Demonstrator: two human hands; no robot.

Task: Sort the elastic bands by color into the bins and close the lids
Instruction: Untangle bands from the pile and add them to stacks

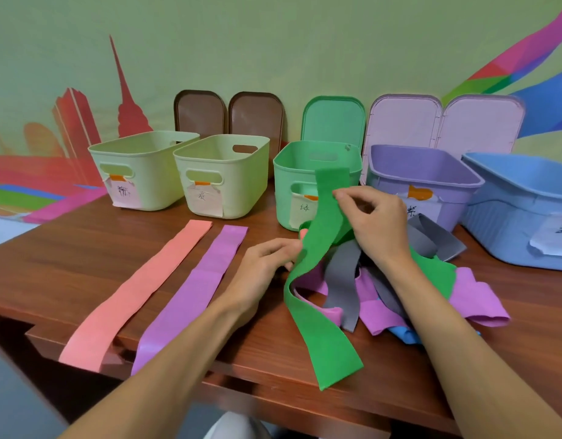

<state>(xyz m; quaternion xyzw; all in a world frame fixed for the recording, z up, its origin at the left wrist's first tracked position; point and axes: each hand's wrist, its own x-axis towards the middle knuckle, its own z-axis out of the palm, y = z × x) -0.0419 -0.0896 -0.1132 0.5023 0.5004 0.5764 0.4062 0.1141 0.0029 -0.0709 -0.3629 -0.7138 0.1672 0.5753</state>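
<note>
A long green band (317,315) rises from a tangled pile of grey, purple, green and blue bands (377,299) on the table. My right hand (376,221) pinches the green band near its upper end, in front of the green bin (286,175). My left hand (267,264) grips the same band lower down, at its left edge. A salmon-pink band (137,293) and a purple band (194,293) lie flat side by side to the left. All bins stand open.
Two pale yellow-green bins (140,172) (222,175) stand at the back left, a purple bin (422,182) and a blue bin (523,210) at the right. Brown (229,115), green (333,118) and pink lids (444,122) lean against the wall. The table edge (273,397) is near me.
</note>
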